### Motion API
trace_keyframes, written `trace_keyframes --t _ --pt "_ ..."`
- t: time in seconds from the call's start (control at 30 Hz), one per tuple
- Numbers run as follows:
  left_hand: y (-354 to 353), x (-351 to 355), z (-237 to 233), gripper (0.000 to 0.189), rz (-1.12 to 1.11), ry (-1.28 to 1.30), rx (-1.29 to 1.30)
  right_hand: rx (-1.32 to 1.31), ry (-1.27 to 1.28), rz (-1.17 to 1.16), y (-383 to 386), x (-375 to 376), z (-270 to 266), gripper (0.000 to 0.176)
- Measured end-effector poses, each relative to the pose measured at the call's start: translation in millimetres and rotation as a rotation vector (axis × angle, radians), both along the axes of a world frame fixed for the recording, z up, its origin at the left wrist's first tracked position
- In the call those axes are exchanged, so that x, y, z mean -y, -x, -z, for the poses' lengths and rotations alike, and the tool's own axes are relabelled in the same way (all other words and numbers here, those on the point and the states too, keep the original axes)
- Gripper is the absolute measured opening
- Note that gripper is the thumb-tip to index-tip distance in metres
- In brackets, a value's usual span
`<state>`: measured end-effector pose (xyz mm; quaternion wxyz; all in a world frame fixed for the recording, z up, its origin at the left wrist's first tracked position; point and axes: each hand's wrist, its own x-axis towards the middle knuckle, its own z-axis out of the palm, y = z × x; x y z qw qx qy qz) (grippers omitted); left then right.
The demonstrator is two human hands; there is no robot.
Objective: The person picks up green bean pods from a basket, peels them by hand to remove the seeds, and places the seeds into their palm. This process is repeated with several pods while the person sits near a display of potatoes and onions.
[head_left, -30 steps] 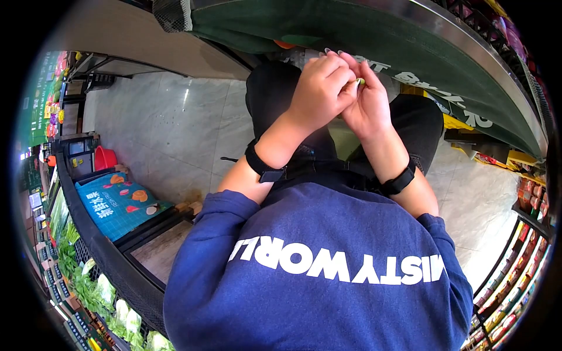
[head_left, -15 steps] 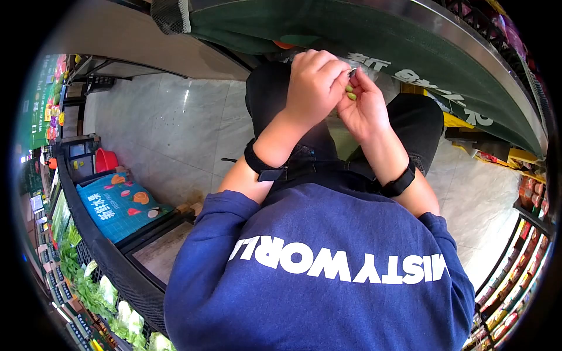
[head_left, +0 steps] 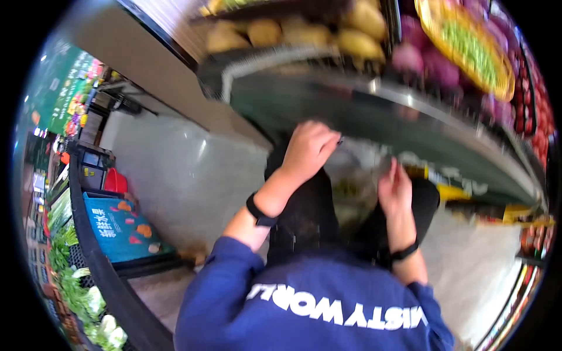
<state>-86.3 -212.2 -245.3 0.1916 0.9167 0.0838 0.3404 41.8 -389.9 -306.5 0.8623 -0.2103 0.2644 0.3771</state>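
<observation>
My left hand [head_left: 310,151] is raised in front of the dark green cloth, above my left knee. Its fingers are curled together, and a small dark thing [head_left: 341,141] shows at the fingertips, too small to name. Apart from it to the right, my right hand [head_left: 396,188] is near my right knee, fingers upward and pressed together; blur hides whatever they may hold. Between my legs, lower than both hands, is a blurred pale, see-through thing, perhaps a bag, with a greenish patch [head_left: 348,188] in it.
A metal-edged produce stand [head_left: 374,88] curves ahead, carrying potatoes [head_left: 263,33], purple onions [head_left: 440,67] and a yellow basket [head_left: 429,23] of small green beans. Left are a blue printed box [head_left: 120,225], a red tub [head_left: 115,181] and leafy vegetables [head_left: 70,275].
My hands have moved apart; before, they met around a small dark thing, with green beans in my right hand. The view has tilted up, bringing the produce stand's top into sight.
</observation>
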Motion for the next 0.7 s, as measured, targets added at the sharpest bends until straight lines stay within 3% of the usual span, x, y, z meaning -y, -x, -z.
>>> trace_keyframes --t 0.07,0.23,0.33,0.4,0.47,0.53,0.63,0.7 --pt "-2.3 -33.2 -37.6 0.008 0.020 -0.044 0.094 0.130 -0.414 -0.175 -7.3 10.8 12.7 0.021" --pt "2.3 -87.6 -155.3 0.009 0.021 -0.328 0.282 0.095 -0.429 -0.151 -7.1 10.9 -21.4 0.033" --pt "-16.6 -106.4 -204.7 0.011 0.013 -0.357 0.304 0.012 -0.682 -0.184 -9.1 13.0 -3.3 0.038" --pt "-35.6 -113.6 -227.4 0.011 -0.057 -0.288 0.198 0.207 -0.918 -0.193 -7.7 10.7 8.4 0.038" --pt "-60.5 -136.8 -232.8 0.013 -0.087 -0.350 0.166 0.221 -0.918 -0.181 -0.6 11.5 -9.6 0.044" --pt "-82.3 -150.2 -237.1 0.017 -0.182 -0.333 -0.048 0.052 -0.674 -0.060 3.5 11.6 -26.7 0.054" --pt "-112.1 -168.2 -242.4 0.024 -0.270 -0.346 -0.067 0.165 -0.582 0.017 7.8 10.4 -27.7 0.056" --pt "-128.4 -177.0 -249.0 0.026 -0.277 -0.435 -0.047 0.123 -0.698 -0.009 5.7 14.5 -26.3 0.057"
